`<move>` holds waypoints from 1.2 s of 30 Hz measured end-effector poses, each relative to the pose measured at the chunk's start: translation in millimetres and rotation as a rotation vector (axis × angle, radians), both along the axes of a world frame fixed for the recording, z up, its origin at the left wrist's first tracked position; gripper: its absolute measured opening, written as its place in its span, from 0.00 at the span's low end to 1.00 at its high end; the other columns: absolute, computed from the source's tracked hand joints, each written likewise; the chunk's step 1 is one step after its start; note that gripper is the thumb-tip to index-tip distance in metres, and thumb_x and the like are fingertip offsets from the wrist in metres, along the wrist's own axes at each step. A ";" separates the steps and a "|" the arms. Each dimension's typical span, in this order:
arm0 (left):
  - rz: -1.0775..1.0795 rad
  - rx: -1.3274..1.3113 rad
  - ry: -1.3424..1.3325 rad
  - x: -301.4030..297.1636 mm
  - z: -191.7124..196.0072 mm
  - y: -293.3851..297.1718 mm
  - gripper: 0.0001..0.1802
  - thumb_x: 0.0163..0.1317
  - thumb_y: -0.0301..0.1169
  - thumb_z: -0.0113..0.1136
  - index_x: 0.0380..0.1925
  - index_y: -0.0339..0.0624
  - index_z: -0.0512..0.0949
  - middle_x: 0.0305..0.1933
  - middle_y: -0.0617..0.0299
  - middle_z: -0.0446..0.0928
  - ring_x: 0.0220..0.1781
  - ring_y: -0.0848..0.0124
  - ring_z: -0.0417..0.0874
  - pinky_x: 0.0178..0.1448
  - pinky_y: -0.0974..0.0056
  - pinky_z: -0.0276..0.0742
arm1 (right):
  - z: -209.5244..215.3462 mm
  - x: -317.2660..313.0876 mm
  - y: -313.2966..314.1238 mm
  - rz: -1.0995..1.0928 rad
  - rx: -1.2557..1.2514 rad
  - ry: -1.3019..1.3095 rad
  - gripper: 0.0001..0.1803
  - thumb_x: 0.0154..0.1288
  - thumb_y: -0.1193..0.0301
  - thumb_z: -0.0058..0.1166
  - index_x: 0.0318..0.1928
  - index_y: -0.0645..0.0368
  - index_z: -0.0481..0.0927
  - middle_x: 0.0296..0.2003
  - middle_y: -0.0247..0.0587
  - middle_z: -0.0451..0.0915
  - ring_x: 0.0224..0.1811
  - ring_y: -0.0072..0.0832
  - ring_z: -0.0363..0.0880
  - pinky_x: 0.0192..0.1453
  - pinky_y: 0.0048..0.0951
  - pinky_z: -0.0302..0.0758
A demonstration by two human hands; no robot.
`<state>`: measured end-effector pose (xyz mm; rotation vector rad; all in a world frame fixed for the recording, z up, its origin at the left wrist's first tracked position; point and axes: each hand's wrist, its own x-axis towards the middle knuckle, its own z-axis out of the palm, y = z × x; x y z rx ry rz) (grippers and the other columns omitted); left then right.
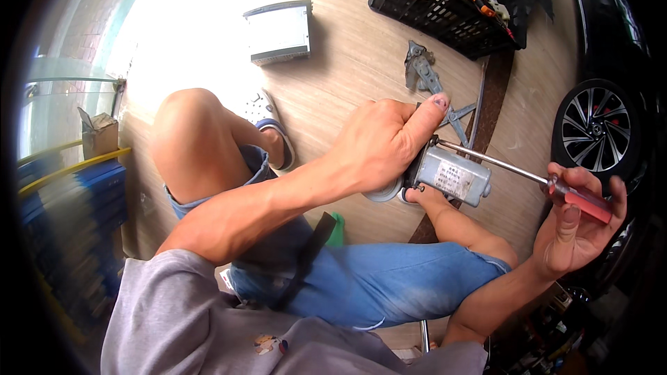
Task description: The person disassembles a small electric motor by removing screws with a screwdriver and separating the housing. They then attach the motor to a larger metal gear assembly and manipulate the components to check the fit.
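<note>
My left hand (389, 142) is closed around the dark bracket end of a small electric motor (455, 175), thumb on top. The motor has a silver-grey housing with a white label and points to the right. In my right hand (580, 226) is a screwdriver (587, 205) with a red handle, gripped by the fingers and thumb. Its long metal shaft slants up to the left, and the tip meets a screw on the motor's upper edge beside my left thumb. Another screw sticks out at the motor's lower edge. My left palm hides part of the bracket.
A metal window regulator (424, 73) lies on the wood-look floor beyond my hands. A black plastic crate (445, 10) with tools stands farther back. A silver box-shaped unit (279, 31) is at far left. Beside my right arm is a car wheel (596, 128). Blue boxes (76, 201) fill the left side.
</note>
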<state>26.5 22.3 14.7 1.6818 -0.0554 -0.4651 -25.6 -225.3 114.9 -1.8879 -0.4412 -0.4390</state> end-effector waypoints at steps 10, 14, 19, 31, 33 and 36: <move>0.124 -0.282 0.539 2.7 -15.5 -8.3 0.38 0.73 0.60 0.45 0.29 0.31 0.80 0.22 0.54 0.78 0.20 0.69 0.79 0.27 0.62 0.76 | 32.0 -16.6 -43.9 -0.241 0.185 -0.070 0.37 0.71 0.70 0.53 0.74 0.67 0.53 0.47 0.57 0.76 0.38 0.38 0.75 0.43 0.34 0.73; 0.146 -0.381 0.624 4.0 -5.3 -7.3 0.37 0.73 0.60 0.45 0.33 0.31 0.78 0.23 0.52 0.78 0.20 0.67 0.79 0.26 0.64 0.75 | 19.1 -16.0 -16.9 -0.196 0.166 -0.040 0.37 0.70 0.70 0.53 0.74 0.65 0.54 0.46 0.58 0.76 0.39 0.39 0.77 0.44 0.38 0.76; 0.107 -0.396 0.614 4.2 1.2 -7.8 0.37 0.72 0.60 0.45 0.32 0.31 0.78 0.23 0.52 0.78 0.20 0.68 0.79 0.26 0.63 0.75 | 14.1 -12.9 1.7 -0.121 0.181 0.023 0.36 0.70 0.71 0.52 0.73 0.64 0.53 0.46 0.60 0.77 0.40 0.43 0.80 0.46 0.44 0.79; 0.062 -0.327 0.515 -0.3 -0.9 -5.9 0.37 0.74 0.58 0.46 0.31 0.29 0.80 0.22 0.55 0.77 0.18 0.71 0.77 0.21 0.66 0.74 | 10.8 -4.2 8.5 -0.084 0.152 0.007 0.35 0.70 0.72 0.49 0.72 0.68 0.52 0.46 0.63 0.77 0.40 0.45 0.81 0.41 0.43 0.80; 0.064 -0.331 0.516 -0.4 0.6 -6.3 0.36 0.74 0.58 0.46 0.31 0.29 0.80 0.22 0.55 0.77 0.18 0.71 0.77 0.21 0.66 0.74 | 11.1 -2.6 7.7 -0.062 0.167 0.025 0.34 0.70 0.73 0.48 0.72 0.68 0.52 0.46 0.63 0.77 0.40 0.45 0.82 0.41 0.44 0.80; 0.071 -0.367 0.499 -1.0 -0.9 -7.5 0.36 0.74 0.57 0.46 0.29 0.30 0.79 0.22 0.56 0.77 0.18 0.71 0.77 0.21 0.66 0.74 | 10.3 0.3 4.5 0.013 0.184 0.055 0.34 0.70 0.74 0.49 0.72 0.68 0.52 0.46 0.62 0.77 0.40 0.45 0.82 0.43 0.44 0.81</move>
